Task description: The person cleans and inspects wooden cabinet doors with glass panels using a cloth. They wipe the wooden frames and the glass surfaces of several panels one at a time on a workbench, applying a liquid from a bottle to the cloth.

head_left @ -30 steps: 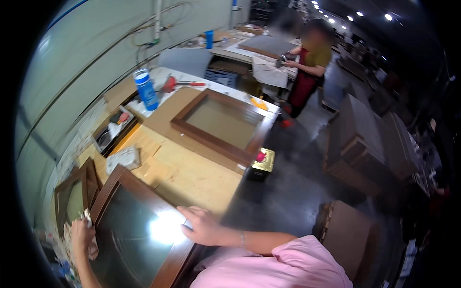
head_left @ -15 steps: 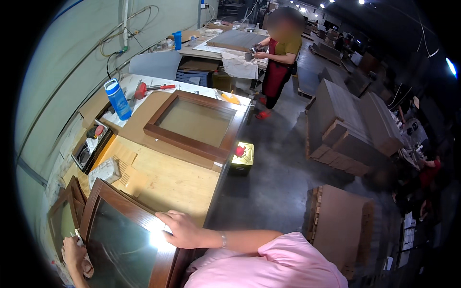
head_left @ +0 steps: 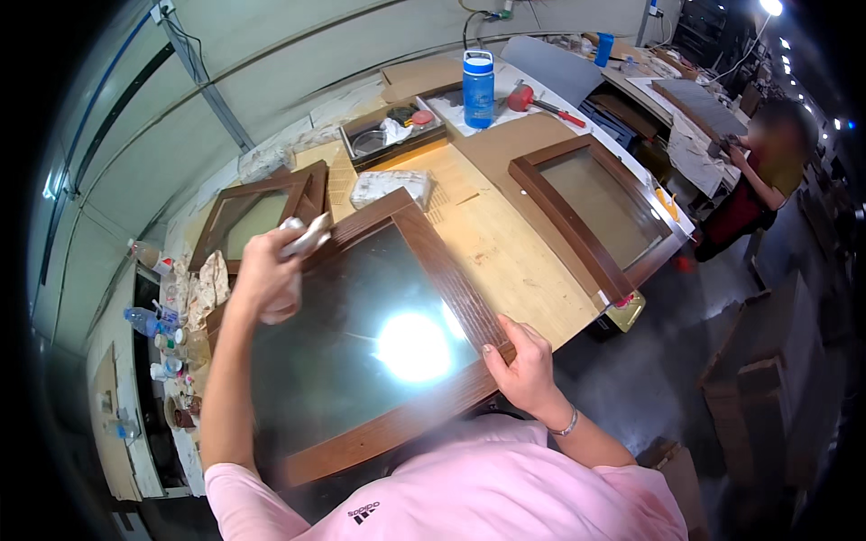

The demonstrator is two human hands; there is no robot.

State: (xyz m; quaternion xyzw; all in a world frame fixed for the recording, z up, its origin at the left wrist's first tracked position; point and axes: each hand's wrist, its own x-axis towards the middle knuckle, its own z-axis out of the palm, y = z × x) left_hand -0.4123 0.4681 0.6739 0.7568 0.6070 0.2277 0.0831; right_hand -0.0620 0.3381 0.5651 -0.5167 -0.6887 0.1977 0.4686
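A brown wooden cabinet door with a glass panel [head_left: 316, 361] lies tilted in front of me, a bright light mirrored in its glass. My right hand [head_left: 525, 368] is closed around the frame at its right corner, thumb on top. Bunched in my left hand [head_left: 268, 275] is a pale rag [head_left: 308, 233], held at the door's far left rail. From here I cannot tell whether the rag presses on the wood. Beyond it, another glazed door [head_left: 300, 200] rests at the left, and a further glazed frame [head_left: 559, 203] lies on cardboard to the right.
Across the workbench [head_left: 487, 239] are a wrapped white block [head_left: 390, 188], a tray of small items [head_left: 361, 160], a blue water bottle [head_left: 478, 95] and a red-headed mallet [head_left: 520, 97]. Several plastic bottles [head_left: 167, 343] line the left. A co-worker [head_left: 767, 185] stands at the far right bench.
The view has swung left. My left hand with the rag has moved from the door's left side up to its far rail. My right hand still holds the frame.
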